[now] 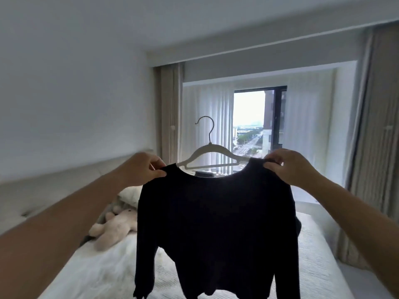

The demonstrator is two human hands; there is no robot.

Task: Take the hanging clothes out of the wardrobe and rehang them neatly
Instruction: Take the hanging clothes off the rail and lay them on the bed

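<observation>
In the head view, a black long-sleeved top (216,223) hangs in the middle of the frame, held up by its two shoulders. The left hand (143,168), left of centre, pinches the top's left shoulder between thumb and curled fingers. The right hand (287,167), right of centre, pinches the right shoulder the same way. The sleeves hang down along both sides of the top, reaching the bottom edge of the frame.

A white hanger (210,156) with a metal hook shows just above and behind the neckline, at centre. Its right end disappears at the top's right shoulder by the right hand; whether it sits inside the top cannot be told.

Below and behind the top lies a bed (103,268) with a pale cover, filling the lower frame. A pale stuffed toy (112,230) lies on it at lower left. Farther back at centre are sheer curtains (207,117) and a window (254,124) showing a city street.
</observation>
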